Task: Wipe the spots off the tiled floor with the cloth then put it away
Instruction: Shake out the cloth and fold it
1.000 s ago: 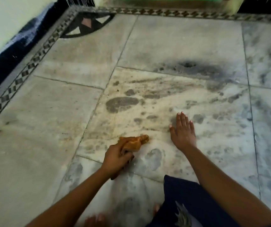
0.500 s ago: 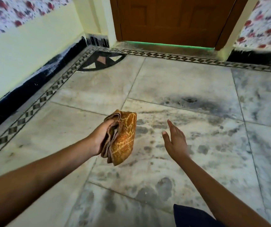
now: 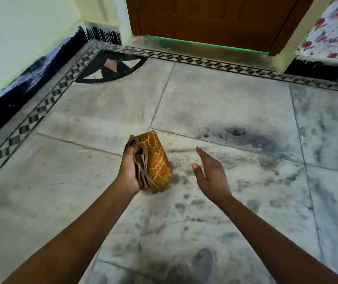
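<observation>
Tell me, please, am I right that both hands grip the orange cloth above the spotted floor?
Not quite: only the left hand grips the orange cloth above the spotted floor; the right hand is open, apart from it, as the head view shows.

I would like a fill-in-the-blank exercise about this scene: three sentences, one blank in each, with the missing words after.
1. The left hand grips the folded cloth, while the right hand holds ____.
2. The cloth is held ____ the tiled floor, not resting on it.
3. The colour of the wooden door at the far wall is ____.

Missing words: nothing; above; brown.
</observation>
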Demonstrator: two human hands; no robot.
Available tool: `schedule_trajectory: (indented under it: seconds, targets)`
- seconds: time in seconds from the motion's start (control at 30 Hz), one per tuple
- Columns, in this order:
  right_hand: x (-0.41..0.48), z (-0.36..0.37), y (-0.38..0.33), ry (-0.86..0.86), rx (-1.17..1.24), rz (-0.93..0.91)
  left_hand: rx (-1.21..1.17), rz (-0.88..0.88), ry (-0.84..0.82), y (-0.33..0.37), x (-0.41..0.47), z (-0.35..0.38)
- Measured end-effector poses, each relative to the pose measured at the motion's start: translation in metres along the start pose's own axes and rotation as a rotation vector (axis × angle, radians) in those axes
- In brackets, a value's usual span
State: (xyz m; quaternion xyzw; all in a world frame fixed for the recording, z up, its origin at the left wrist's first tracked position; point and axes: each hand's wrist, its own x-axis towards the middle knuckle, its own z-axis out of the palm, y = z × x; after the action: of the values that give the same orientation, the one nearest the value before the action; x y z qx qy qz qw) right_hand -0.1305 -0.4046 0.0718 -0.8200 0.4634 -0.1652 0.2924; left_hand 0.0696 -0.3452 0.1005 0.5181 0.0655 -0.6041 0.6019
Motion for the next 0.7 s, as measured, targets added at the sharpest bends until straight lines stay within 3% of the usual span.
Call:
schedule_trajectory:
  seconds: [0.33,0.7]
  targets:
    - [0.028,-0.137,-0.115,0.019,0.140,0.120,-0.059,-0.046,-0.020,0.095,-0.101,0.096]
    - [-0.008,-0.365,-0.333,-0.010,0.364,0.148,-0.091,-0.017,0.041,0.248,-0.349,0.219]
